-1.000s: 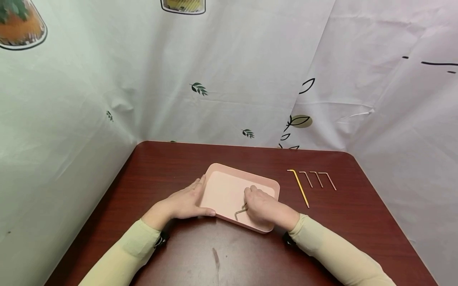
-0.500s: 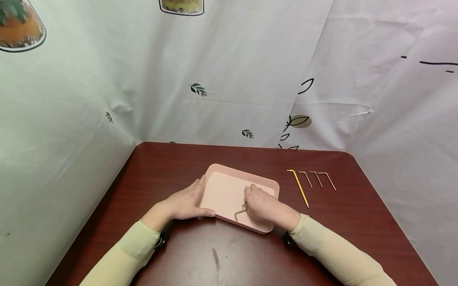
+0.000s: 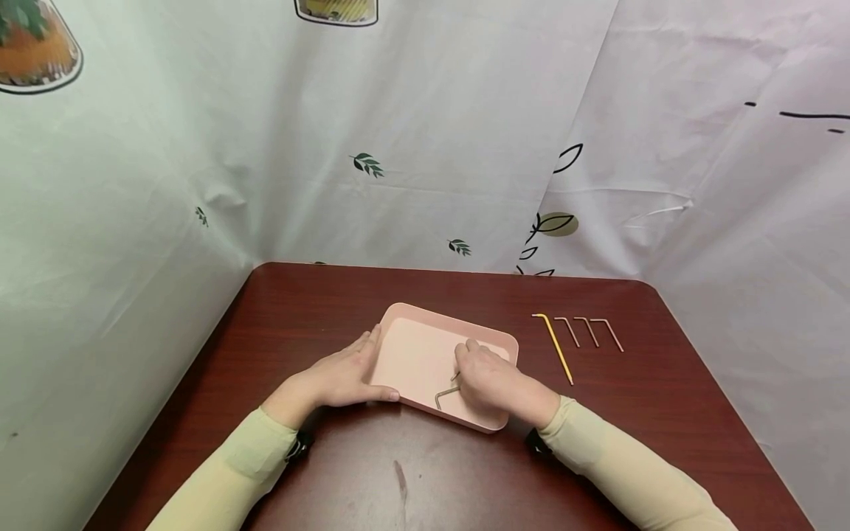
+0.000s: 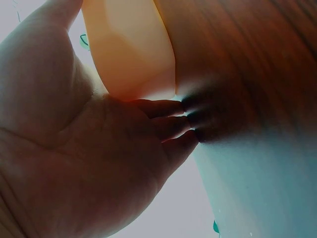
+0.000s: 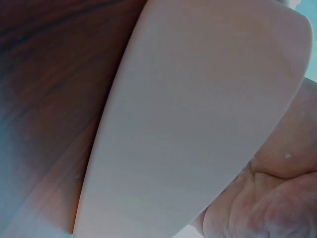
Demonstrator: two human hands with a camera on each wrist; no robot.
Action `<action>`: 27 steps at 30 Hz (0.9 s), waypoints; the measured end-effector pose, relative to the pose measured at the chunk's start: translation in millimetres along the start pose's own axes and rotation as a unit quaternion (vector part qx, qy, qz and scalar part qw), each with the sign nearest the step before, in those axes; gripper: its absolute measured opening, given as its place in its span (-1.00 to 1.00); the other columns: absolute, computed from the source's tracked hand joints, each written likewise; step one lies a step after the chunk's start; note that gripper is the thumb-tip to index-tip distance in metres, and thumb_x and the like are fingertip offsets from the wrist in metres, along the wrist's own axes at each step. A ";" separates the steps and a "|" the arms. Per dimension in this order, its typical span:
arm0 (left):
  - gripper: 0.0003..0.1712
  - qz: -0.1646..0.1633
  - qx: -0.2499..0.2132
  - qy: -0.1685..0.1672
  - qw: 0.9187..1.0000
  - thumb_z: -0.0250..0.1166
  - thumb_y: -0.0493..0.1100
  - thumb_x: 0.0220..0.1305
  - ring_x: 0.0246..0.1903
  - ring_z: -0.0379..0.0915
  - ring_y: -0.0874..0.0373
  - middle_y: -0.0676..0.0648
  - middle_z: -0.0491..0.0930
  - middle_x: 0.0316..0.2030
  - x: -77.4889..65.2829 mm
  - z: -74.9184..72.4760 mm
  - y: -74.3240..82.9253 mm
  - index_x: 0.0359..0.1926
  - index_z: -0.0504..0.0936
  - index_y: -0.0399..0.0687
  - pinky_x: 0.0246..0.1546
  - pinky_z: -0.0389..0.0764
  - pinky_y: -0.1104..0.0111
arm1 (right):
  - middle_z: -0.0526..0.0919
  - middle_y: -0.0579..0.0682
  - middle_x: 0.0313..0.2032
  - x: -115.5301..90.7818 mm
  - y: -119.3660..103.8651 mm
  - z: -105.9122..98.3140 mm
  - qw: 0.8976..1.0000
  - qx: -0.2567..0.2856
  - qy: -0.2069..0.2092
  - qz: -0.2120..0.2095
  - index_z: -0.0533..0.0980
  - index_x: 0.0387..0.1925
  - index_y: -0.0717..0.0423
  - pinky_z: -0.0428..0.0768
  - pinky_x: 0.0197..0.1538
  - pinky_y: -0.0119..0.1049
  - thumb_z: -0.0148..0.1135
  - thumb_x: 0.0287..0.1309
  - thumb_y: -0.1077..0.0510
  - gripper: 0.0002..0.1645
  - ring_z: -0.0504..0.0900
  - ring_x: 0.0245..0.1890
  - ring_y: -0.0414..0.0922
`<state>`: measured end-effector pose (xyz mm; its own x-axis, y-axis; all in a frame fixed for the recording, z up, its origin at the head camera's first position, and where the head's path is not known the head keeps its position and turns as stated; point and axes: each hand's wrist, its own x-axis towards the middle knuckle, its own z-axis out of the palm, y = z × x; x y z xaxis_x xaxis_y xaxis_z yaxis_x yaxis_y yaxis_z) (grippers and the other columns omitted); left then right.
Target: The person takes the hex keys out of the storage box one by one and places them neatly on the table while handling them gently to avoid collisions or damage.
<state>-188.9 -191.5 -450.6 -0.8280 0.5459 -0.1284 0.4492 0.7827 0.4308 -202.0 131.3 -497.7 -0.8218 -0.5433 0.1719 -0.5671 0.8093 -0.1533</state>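
In the head view a pink tray (image 3: 415, 354) stands on the table. My left hand (image 3: 335, 377) braces its left corner, fingers straight along the side and thumb at the front rim. The left wrist view shows the fingertips (image 4: 178, 139) low against the table beside the tray wall (image 4: 133, 49). Inside the tray, my right hand (image 3: 488, 380) is curled at the right half, fingers down, with the short end of a hex key showing at them. Another hex key (image 3: 443, 397) lies partly under this hand. The tray wall (image 5: 188, 119) blocks the right fingers in the right wrist view.
Right of the tray, a long yellow hex key (image 3: 558, 350) and three smaller bare-metal hex keys (image 3: 589, 332) lie in a row on the dark red table (image 3: 664, 413). A white printed curtain (image 3: 425, 147) encloses the table at the back and sides.
Nearly everything holds still. My right hand shifts very slightly inside the tray; the left hand, tray and row of hex keys stay in place.
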 end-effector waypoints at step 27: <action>0.59 0.001 0.000 0.001 1.000 0.38 0.62 0.32 0.73 -0.08 -0.32 -0.41 -0.14 0.76 -1.0 0.6 -0.9 0.76 -0.19 -0.44 0.63 0.24 -0.10 | 0.44 0.09 -0.29 -8.9 -21.2 -76.2 0.998 0.033 -0.049 0.022 0.42 -0.25 0.22 0.61 -0.13 0.04 0.32 0.23 0.37 -0.80 0.54 -0.21 0.07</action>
<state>-188.3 -192.6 -451.4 -0.8274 0.5472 -0.1263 0.4513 0.7818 0.4303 -178.4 136.0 -421.8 -0.8456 -0.5296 0.0672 -0.5302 0.8181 -0.2227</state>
